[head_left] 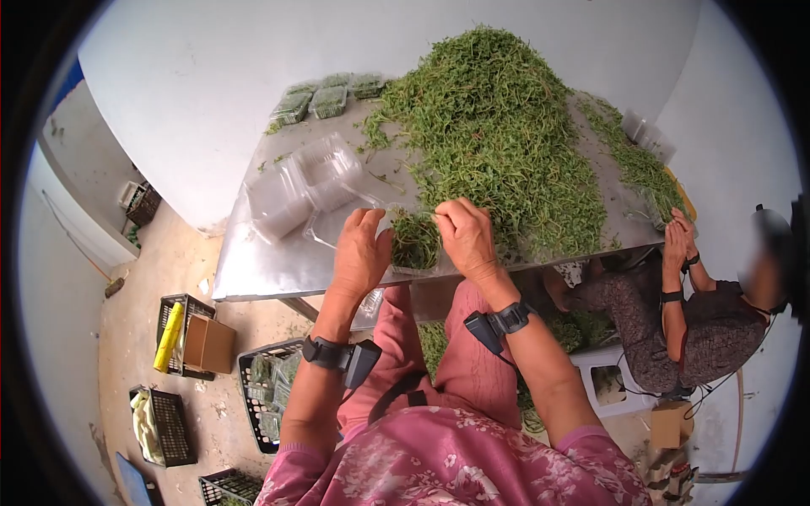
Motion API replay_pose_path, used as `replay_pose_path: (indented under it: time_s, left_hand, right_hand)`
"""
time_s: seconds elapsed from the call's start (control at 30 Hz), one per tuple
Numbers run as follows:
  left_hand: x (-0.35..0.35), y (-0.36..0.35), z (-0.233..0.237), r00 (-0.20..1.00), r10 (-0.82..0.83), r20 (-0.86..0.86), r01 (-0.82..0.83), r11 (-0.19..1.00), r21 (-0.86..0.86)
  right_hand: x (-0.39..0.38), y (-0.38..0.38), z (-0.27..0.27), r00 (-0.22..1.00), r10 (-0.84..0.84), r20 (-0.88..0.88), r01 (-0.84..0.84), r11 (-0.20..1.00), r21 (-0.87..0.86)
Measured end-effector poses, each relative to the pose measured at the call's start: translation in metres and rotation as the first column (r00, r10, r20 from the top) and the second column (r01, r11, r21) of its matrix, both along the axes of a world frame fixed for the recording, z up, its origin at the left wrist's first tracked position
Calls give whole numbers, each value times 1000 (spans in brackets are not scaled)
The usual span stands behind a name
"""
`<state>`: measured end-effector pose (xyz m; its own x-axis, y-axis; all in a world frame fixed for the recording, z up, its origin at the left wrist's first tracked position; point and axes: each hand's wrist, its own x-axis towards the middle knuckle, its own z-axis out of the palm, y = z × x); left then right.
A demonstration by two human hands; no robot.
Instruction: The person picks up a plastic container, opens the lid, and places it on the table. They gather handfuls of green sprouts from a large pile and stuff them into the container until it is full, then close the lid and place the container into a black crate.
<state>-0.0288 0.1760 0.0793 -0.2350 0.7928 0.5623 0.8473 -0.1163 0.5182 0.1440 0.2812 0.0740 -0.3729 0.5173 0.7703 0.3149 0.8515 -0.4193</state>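
A clear plastic clamshell box (413, 270) holding leafy green sprigs (415, 239) rests at the table's front edge, between my two hands. My left hand (363, 255) is closed at the box's left side, its fingers bent over the rim. On the opposite side, my right hand (469, 239) pinches the box's upper right edge with thumb and forefinger. The fingertips partly hide the rim, and the clear lid is hard to make out. Just beyond my right hand rises a large heap of loose green stems (498, 143).
Stacked clear plastic boxes (308, 181) lie left on the metal table (278, 274). Filled boxes (328, 102) stand at the back left. Black crates (173, 426) sit on the floor. At right, another person's hands (677, 240) are near more greens (629, 160).
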Motion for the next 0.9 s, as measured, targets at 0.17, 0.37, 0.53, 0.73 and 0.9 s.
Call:
replay_pose_path:
  time_s: [0.17,0.37,0.53,0.73,0.9]
  left_hand:
    - [7,3,-1,994,-83,67,83,997,3]
    - [21,21,-5,976,-204,77,207,978,-27]
    - [26,33,-14,963,-270,20,271,958,-97]
    - [33,34,-19,959,-240,-153,202,952,-231]
    - [33,39,-20,957,-223,-186,155,933,-324]
  right_hand:
    - [1,-23,-11,952,-26,303,30,1000,-7]
    - [7,-26,-7,910,108,400,-118,993,-1]
    - [23,-20,11,924,188,333,-157,980,-119]
    - [53,23,32,981,21,192,13,985,-172]
    - [75,80,36,936,-253,246,280,956,-85]
